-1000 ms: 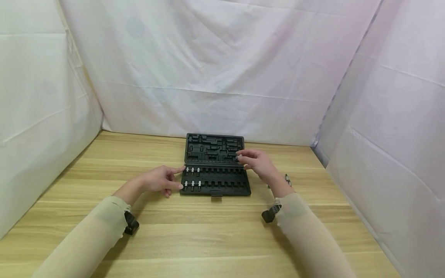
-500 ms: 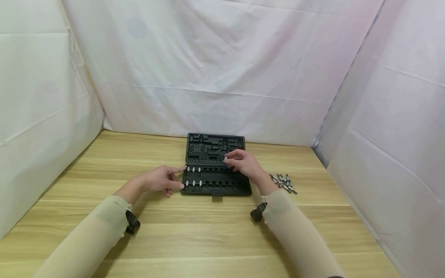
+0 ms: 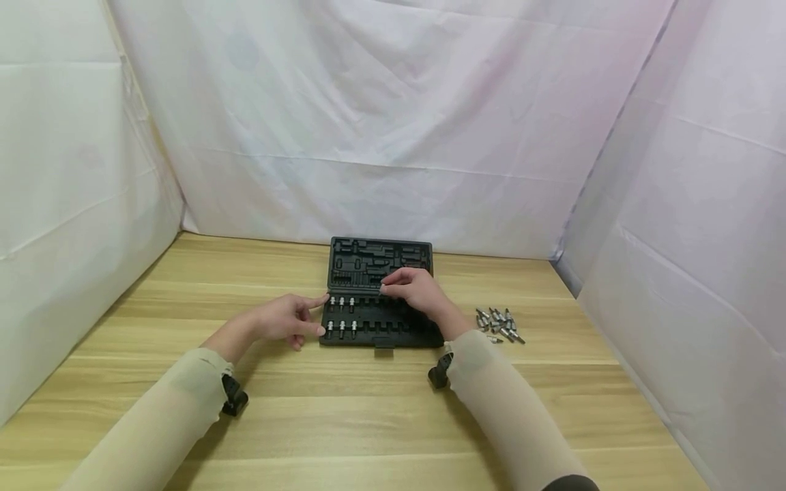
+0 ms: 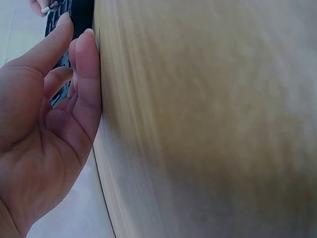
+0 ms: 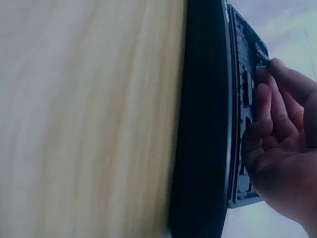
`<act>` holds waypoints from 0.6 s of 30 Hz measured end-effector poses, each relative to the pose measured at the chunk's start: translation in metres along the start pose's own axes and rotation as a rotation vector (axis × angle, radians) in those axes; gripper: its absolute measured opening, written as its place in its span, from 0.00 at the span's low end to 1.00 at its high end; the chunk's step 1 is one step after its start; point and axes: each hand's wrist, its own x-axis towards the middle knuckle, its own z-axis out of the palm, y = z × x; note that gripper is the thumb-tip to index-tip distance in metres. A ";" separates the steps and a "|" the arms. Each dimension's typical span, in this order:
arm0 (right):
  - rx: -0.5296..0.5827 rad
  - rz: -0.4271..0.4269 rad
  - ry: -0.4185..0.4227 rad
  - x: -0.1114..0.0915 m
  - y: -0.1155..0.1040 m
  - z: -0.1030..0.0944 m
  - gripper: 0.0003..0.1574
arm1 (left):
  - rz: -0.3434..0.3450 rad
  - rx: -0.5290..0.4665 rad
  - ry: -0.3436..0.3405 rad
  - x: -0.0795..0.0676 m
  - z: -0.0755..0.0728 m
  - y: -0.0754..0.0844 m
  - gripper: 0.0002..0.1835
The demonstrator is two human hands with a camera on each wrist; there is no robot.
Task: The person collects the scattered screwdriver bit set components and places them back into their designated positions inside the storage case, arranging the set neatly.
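Observation:
A black socket case [image 3: 383, 344] lies open on the table, lid at the back. Several silver bit sockets [image 3: 342, 326] sit in two rows of slots at its left end. My left hand [image 3: 284, 319] rests against the case's left side, index finger straight at the hinge corner and thumb at the front corner. In the left wrist view its other fingers bend loosely. Above the back row of slots, my right hand [image 3: 417, 290] pinches a small bit socket [image 5: 264, 60] between thumb and fingertips. The palm covers slots at the case's right end.
To the right of the case, a loose pile of bit sockets [image 3: 500, 322] lies on the wooden table [image 3: 368, 423]. White cloth [image 3: 393, 123] hangs close behind the lid and at both sides. A latch [image 3: 384, 352] juts from the case's front edge.
My right hand has moved left across the case with the bit socket, from the right end to near the middle. The loose pile has come into sight. The left hand has stayed put.

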 end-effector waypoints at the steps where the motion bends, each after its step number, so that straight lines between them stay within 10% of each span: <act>1: -0.005 -0.003 -0.006 0.001 -0.001 0.001 0.18 | 0.001 0.000 0.001 0.000 0.000 0.000 0.50; 18: -0.110 0.023 -0.080 0.015 -0.013 0.023 0.10 | -0.012 -0.011 -0.008 0.002 0.001 0.003 0.49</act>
